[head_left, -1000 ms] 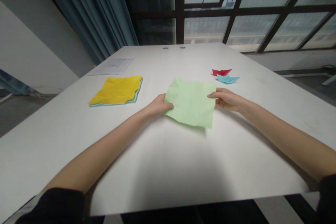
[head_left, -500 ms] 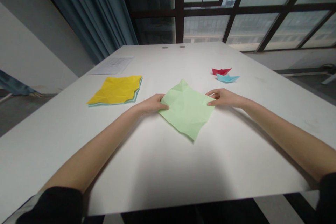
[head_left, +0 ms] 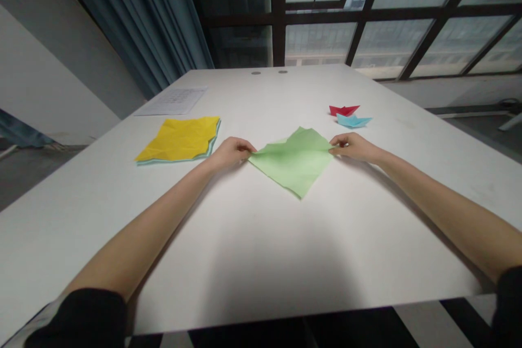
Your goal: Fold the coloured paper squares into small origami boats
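A light green sheet of paper (head_left: pixel 297 159) lies between my hands over the middle of the table, one corner pointing toward me. It bends along a line from side to side, and its far part tips up and is partly hidden. My left hand (head_left: pixel 233 152) pinches the left corner between thumb and fingers. At the opposite corner, my right hand (head_left: pixel 351 147) pinches the paper the same way. Both wrists stay low over the tabletop.
A yellow sheet (head_left: pixel 181 138) tops a stack of paper on the left. Behind it lies a printed white sheet (head_left: pixel 173 100). A red paper boat (head_left: pixel 345 111) and a blue paper boat (head_left: pixel 353 121) sit at the right on the white table (head_left: pixel 261 261).
The green paper was spread nearly flat and now bends across its middle. My left hand has moved up and slightly left to the corner; my right hand has shifted slightly right.
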`<action>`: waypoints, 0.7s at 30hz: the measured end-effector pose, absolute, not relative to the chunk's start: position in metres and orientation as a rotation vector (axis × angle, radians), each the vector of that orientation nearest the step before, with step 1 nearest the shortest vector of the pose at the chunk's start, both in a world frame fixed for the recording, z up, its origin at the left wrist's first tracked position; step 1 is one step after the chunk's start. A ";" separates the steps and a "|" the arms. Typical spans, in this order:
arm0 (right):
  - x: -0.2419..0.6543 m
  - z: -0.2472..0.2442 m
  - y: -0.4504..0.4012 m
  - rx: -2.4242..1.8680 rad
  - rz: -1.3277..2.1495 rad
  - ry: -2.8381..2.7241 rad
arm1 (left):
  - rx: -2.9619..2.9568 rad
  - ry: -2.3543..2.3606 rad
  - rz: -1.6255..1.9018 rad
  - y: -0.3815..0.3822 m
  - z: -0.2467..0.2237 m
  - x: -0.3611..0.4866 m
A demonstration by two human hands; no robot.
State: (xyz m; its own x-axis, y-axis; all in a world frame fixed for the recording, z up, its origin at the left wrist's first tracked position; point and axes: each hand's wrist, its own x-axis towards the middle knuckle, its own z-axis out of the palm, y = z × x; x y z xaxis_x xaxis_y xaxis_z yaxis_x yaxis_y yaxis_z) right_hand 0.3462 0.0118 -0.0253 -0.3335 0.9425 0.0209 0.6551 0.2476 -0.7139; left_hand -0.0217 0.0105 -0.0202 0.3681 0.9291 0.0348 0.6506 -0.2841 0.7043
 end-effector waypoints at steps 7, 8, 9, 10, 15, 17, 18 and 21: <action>0.348 -0.022 0.013 -1.394 0.466 -2.357 | 2.659 1.314 0.380 0.005 -0.015 -0.019; 0.344 -0.020 0.012 -1.330 0.409 -2.393 | 2.728 1.344 0.350 0.001 -0.012 -0.015; 0.340 -0.018 0.010 -1.279 0.349 -2.416 | 2.783 1.383 0.329 -0.002 -0.009 -0.011; 0.334 -0.016 0.008 -1.246 0.284 -2.420 | 2.828 1.408 0.315 -0.007 -0.005 -0.005; 0.304 -0.009 -0.013 -1.109 0.198 -2.512 | 2.867 1.180 0.359 -0.030 0.000 0.027; 0.295 -0.010 -0.023 -1.067 0.248 -2.599 | 2.840 1.085 0.340 -0.036 -0.005 0.036; 0.292 -0.012 -0.026 -1.068 0.262 -2.635 | 2.840 1.048 0.312 -0.039 -0.008 0.040; 0.289 -0.019 -0.034 -1.094 0.292 -2.738 | 2.835 0.979 0.210 -0.042 -0.017 0.044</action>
State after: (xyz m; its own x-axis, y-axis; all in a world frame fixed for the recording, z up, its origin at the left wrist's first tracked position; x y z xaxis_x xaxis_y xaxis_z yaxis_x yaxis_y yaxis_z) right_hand 0.2887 -0.0336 -0.0190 -0.7136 0.6944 0.0926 0.6593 0.7104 -0.2464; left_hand 0.0437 -0.0421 -0.0169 0.7792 0.6207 0.0872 0.6019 -0.7798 0.1718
